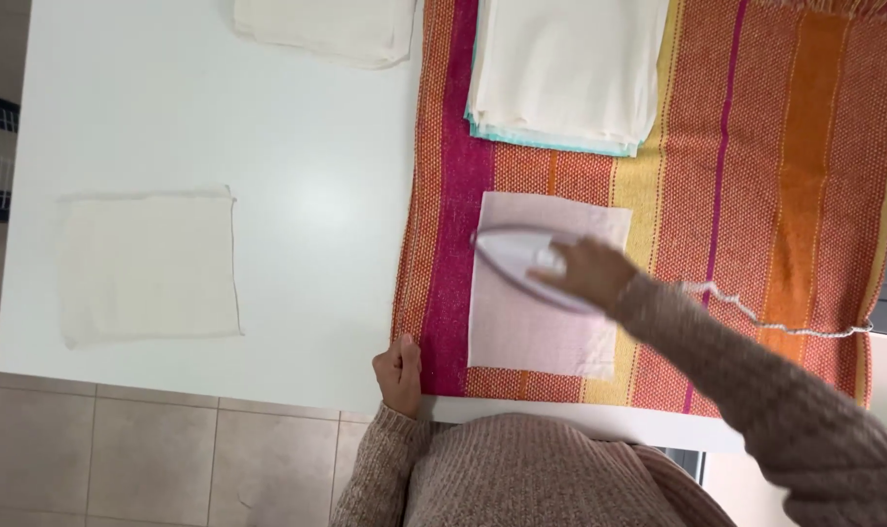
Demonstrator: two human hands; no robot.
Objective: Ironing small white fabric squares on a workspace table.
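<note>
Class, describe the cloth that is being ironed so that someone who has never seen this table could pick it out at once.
Start at the striped red, orange and yellow blanket covering the right part of the white table. Near its front edge lies a square pale pink cloth, with the white iron in the right hand on it. The other cloths are cream, and none is under the iron.

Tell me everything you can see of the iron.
The iron is white or pale, with a pointed nose aimed toward the picture's left; it looks blurred. It lies sole down on a thin pink cloth spread over a striped woven blanket on the white table. The right hand grips its handle from above, hiding the rear. A white cord trails from behind the hand across the blanket. No dial or markings can be made out.
</note>
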